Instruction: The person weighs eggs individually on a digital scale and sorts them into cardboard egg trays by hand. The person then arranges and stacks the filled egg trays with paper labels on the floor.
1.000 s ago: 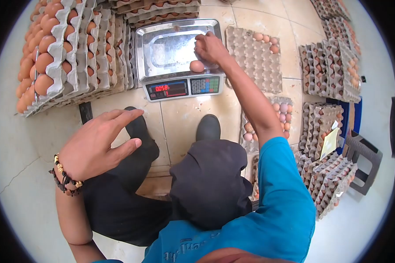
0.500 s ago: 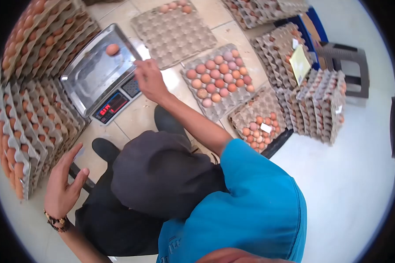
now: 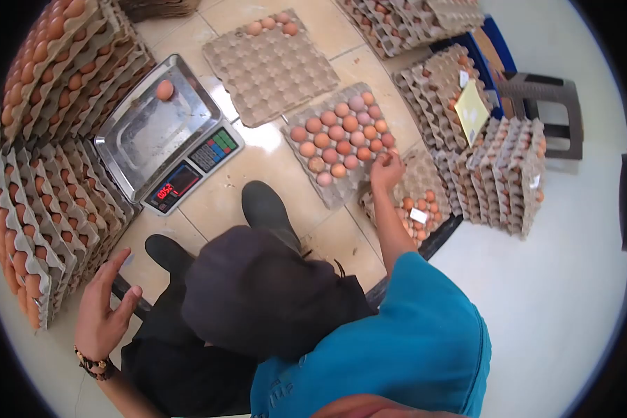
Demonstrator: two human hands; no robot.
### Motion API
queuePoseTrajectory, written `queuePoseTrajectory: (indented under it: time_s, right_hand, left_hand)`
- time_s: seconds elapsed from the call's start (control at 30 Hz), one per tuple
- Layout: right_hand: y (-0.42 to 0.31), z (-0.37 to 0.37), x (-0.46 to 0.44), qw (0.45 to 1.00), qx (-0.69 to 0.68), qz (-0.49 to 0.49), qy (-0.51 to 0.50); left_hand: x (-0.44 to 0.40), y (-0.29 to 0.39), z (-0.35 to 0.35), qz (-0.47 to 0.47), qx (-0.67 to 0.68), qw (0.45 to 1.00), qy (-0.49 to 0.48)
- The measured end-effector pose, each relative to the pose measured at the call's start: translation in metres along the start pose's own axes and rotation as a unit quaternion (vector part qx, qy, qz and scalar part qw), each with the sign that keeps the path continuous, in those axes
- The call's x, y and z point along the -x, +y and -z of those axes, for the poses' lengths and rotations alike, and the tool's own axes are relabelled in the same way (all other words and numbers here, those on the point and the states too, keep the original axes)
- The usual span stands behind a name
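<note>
My right hand [image 3: 388,170] is over the lower right corner of a tray of eggs [image 3: 341,194], its fingers bent together close to the last eggs there; what they hold, if anything, is hidden. Several brown and pinkish eggs fill most of this tray's cups. My left hand [image 3: 104,306] is raised at the lower left, fingers apart and holding nothing, a beaded bracelet on its wrist. One brown egg [image 3: 164,90] lies on the metal pan of the digital scale [image 3: 146,132], with red digits lit on its display [image 3: 175,187].
A mostly bare tray [image 3: 272,76] with several eggs is beyond the filled one. Another tray [image 3: 425,177] with eggs and a white label sits beside my right hand. Egg tray stacks [image 3: 56,188] rise at left and more [image 3: 501,174] at right, near a dark plastic frame [image 3: 571,111].
My right hand has moved from the scale to the tray of eggs on the right. One egg stays on the pan. The view has turned rightward; my left hand remains raised.
</note>
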State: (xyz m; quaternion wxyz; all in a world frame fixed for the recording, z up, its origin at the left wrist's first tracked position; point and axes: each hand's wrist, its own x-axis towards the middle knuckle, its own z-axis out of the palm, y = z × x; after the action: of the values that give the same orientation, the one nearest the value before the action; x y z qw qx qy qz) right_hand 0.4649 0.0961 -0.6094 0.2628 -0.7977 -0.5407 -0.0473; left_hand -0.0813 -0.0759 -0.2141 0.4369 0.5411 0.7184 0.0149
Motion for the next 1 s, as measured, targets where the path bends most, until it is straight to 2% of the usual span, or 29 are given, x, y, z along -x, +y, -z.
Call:
queuePoseTrajectory:
  time_s: [0.03,0.07,0.13,0.2,0.23,0.37,0.47,0.57,0.6,0.63,0.67,0.77,0.8,0.83,0.87,0.9,0.97,1.0]
  right_hand:
    - [-0.014,-0.001,-0.005,0.998,0.053,0.034,0.031]
    - [-0.033,-0.013,-0.016,0.995,-0.039,0.060,0.067]
    - [-0.116,-0.020,-0.046,0.988,-0.112,0.106,-0.003]
    - [-0.176,-0.074,-0.084,0.962,-0.188,0.183,-0.073]
    - [-0.208,-0.110,-0.102,0.959,-0.190,0.163,-0.130]
    - [-0.318,-0.195,-0.153,0.979,0.026,0.182,-0.092]
    - [-0.351,-0.224,-0.179,0.966,0.031,0.095,-0.240]
    - [-0.350,-0.204,-0.172,0.947,-0.150,0.066,-0.274]
    - [-0.354,-0.211,-0.177,0.909,-0.301,-0.018,-0.288]
    - [-0.355,-0.219,-0.176,0.841,-0.441,-0.104,-0.296]
    - [-0.356,-0.229,-0.171,0.746,-0.564,-0.192,-0.298]
    - [-0.380,-0.229,-0.168,0.782,-0.458,-0.066,-0.418]
    - [-0.391,-0.223,-0.162,0.841,-0.340,0.034,-0.420]
    - [-0.396,-0.227,-0.155,0.883,-0.235,0.136,-0.382]
    - [-0.400,-0.240,-0.154,0.901,-0.130,0.239,-0.337]
    - [-0.406,-0.250,-0.150,0.896,-0.028,0.343,-0.280]
    - [-0.418,-0.241,-0.143,0.900,0.030,0.296,-0.318]
    - [-0.416,-0.241,-0.138,0.906,0.044,0.297,-0.299]
  left_hand:
    - [0.000,-0.002,0.000,0.005,-0.009,1.000,0.005]
    - [0.001,-0.003,0.000,0.010,-0.018,1.000,0.008]
    - [-0.001,-0.001,0.004,0.027,-0.023,0.999,0.008]
    - [-0.004,0.005,0.007,0.053,-0.010,0.999,-0.004]
    - [-0.005,0.000,0.007,0.053,-0.005,0.999,-0.003]
    - [-0.009,-0.017,0.004,0.077,0.022,0.997,-0.011]
    - [-0.013,-0.023,0.008,0.107,0.029,0.994,-0.011]
    - [-0.012,-0.020,0.010,0.119,0.039,0.992,-0.021]
    - [-0.013,-0.019,0.011,0.115,0.042,0.992,-0.019]
    - [-0.014,-0.020,0.010,0.110,0.043,0.993,-0.013]
    - [-0.013,-0.020,0.010,0.108,0.042,0.993,-0.010]
    - [-0.011,-0.019,0.008,0.089,0.026,0.996,-0.007]
    - [-0.009,-0.019,0.008,0.084,0.020,0.996,-0.005]
    - [-0.007,-0.017,0.008,0.082,0.023,0.996,-0.006]
    - [-0.006,-0.016,0.009,0.084,0.026,0.996,-0.006]
    - [-0.006,-0.014,0.010,0.087,0.029,0.996,-0.002]
    - [-0.005,-0.012,0.013,0.095,0.021,0.995,-0.005]
    - [-0.004,-0.012,0.012,0.098,0.023,0.995,0.000]
